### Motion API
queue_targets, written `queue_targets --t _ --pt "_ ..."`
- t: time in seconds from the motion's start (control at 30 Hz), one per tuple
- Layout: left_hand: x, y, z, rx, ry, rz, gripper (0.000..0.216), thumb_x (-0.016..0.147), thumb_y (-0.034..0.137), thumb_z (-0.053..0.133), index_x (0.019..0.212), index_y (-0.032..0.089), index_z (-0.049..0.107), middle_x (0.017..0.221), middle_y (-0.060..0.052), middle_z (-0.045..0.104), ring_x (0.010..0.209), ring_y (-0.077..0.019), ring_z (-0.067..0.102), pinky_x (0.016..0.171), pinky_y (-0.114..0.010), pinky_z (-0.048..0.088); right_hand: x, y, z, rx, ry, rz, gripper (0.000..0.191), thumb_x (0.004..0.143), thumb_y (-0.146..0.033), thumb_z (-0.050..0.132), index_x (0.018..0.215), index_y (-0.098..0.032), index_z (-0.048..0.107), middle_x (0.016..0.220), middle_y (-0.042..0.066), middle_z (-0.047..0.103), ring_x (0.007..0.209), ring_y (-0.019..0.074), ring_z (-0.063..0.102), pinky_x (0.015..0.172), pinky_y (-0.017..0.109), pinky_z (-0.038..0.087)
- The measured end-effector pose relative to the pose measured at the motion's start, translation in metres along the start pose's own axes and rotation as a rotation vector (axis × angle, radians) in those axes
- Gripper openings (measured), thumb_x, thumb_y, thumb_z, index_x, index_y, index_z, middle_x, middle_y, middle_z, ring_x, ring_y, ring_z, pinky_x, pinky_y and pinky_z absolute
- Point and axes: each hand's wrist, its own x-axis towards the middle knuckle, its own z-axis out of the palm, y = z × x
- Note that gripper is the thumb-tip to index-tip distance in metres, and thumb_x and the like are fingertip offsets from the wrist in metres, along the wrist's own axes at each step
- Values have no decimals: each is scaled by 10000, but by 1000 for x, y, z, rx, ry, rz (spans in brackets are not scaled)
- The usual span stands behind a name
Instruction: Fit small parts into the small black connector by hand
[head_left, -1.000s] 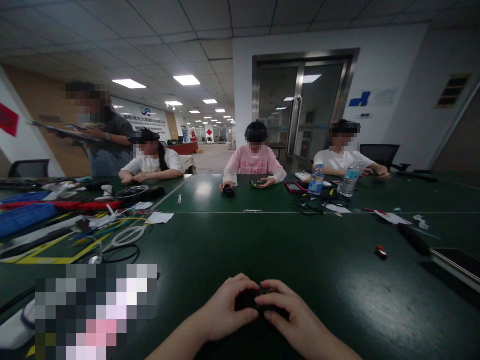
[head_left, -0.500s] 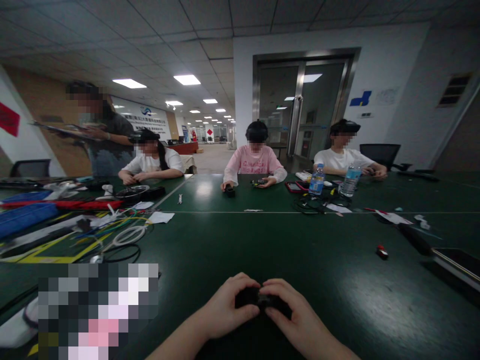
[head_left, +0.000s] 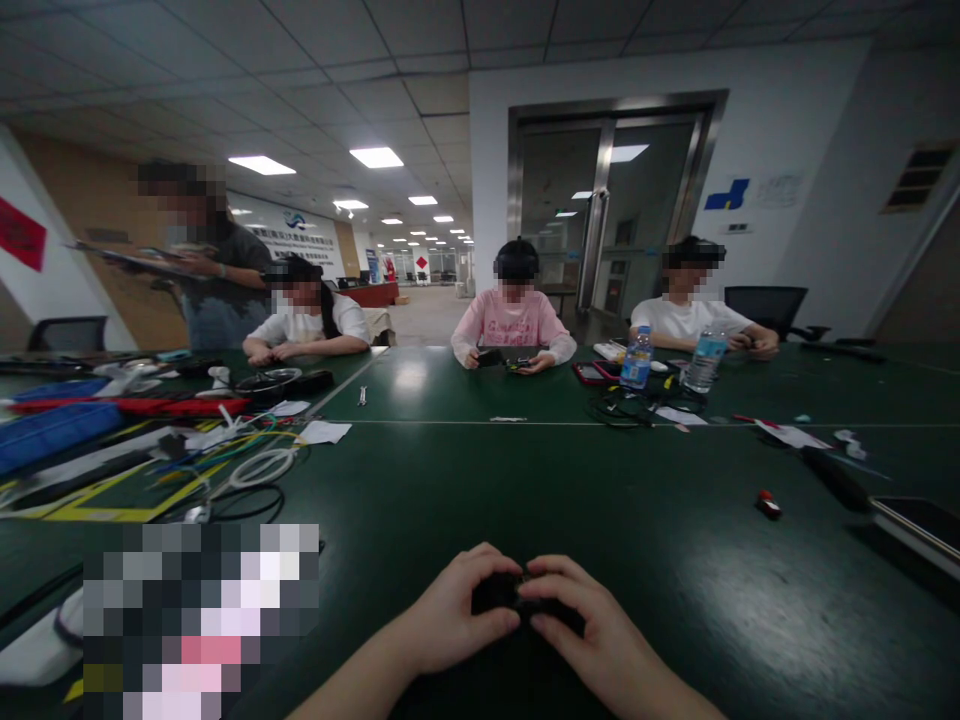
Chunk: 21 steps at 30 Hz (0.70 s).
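Note:
Both my hands meet low in the middle of the view, just above the dark green table. Between them is a small black object, mostly covered by my fingers, so its kind does not show. My left hand grips its left side, thumb below and fingers curled over the top. From the right, my right hand pinches the same object between thumb and fingertips. The fingertips of the two hands almost touch.
Cables, a blue tray and tools crowd the left. A small red and black item and a phone-like device lie right. Water bottles stand farther back. Three people sit opposite; another person stands.
My right fingers have shifted slightly on the black object; my left hand keeps its hold. Across the table, the person in pink has lifted a black item off the tabletop.

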Motion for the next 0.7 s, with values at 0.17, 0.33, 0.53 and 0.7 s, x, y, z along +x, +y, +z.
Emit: queue_targets --t 0.17,0.33,0.53,0.7 --pt "0 0 0 7 -12 -8 355 753 198 648 1102 220 588 1061 -41 556 975 -203 532 877 -322 422 1 1 0 -38 -31 16 309 826 -171 535 1071 -316 656 1248 26 524 1181 216 490 998 368 390" --pt "1 -2 1 3 3 26 332 754 194 653 1080 221 597 1031 -34 559 960 -196 534 865 -308 422 1 3 1 -87 -47 18 311 848 -207 525 1105 -341 639 1256 24 529 1170 211 495 988 377 400" --pt "0 -3 1 1 -1 15 327 762 202 647 1085 215 596 1028 -37 556 964 -202 528 861 -313 417 -1 5 2 -80 -18 -10 335 838 -243 547 1158 -330 599 1258 36 539 1168 233 498 1002 401 381" --pt "0 -3 2 17 9 12 313 758 210 652 1067 207 602 1014 -42 558 946 -204 531 843 -315 423 -1 6 2 -36 22 -7 307 836 -284 567 1141 -272 592 1213 63 559 1137 228 516 991 389 393"
